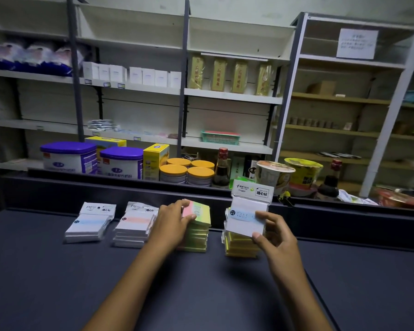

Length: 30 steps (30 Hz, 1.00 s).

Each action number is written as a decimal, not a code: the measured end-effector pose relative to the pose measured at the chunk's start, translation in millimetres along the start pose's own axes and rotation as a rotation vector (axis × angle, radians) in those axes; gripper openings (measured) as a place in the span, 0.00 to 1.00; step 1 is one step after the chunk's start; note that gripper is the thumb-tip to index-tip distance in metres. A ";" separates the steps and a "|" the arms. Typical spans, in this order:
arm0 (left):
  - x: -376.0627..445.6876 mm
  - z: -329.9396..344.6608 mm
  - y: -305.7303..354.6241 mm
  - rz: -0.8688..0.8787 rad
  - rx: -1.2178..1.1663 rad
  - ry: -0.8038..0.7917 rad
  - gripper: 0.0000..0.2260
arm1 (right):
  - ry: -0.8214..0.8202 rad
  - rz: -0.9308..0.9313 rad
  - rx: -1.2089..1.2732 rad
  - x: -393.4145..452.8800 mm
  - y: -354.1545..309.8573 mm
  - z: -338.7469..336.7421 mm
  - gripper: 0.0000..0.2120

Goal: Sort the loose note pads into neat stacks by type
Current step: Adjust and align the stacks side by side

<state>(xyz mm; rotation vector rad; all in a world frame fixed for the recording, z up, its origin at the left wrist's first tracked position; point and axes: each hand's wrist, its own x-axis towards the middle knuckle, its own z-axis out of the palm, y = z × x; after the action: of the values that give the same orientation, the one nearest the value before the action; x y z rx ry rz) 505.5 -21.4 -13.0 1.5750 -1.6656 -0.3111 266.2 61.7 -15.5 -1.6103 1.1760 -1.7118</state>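
Note:
Several stacks of packaged note pads stand in a row on the dark counter (58,283). At the left is a white stack with a blue band (87,226), then a white stack with a pink band (133,226). My left hand (171,222) rests on the pink, green and yellow stack (198,232), fingers curled over its top left edge. My right hand (271,232) pinches a white pack with a blue band (245,215), held tilted just above the yellow stack (240,247).
A raised dark ledge (129,187) runs behind the stacks. Beyond it stand purple-lidded tubs (68,157), orange-lidded tins (187,172), a sauce bottle (222,168) and noodle cups (274,174). Shelving fills the back wall.

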 end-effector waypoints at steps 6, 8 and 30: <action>1.8 4.6 -6.8 0.011 0.250 -0.016 0.19 | -0.016 0.010 0.011 -1.9 -0.7 1.3 0.22; -0.4 5.4 -5.7 0.005 0.253 -0.039 0.19 | -0.026 0.004 0.003 -2.3 -1.5 0.4 0.21; -54.1 -155.5 -93.9 -0.018 0.517 0.091 0.13 | -0.261 0.048 0.124 -18.5 -49.9 146.3 0.18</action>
<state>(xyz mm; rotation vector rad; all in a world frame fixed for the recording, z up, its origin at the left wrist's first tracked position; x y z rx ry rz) 674.2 63.1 4.6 1.9419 -1.7476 0.2009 420.4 66.2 5.7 -1.6569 0.9551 -1.4617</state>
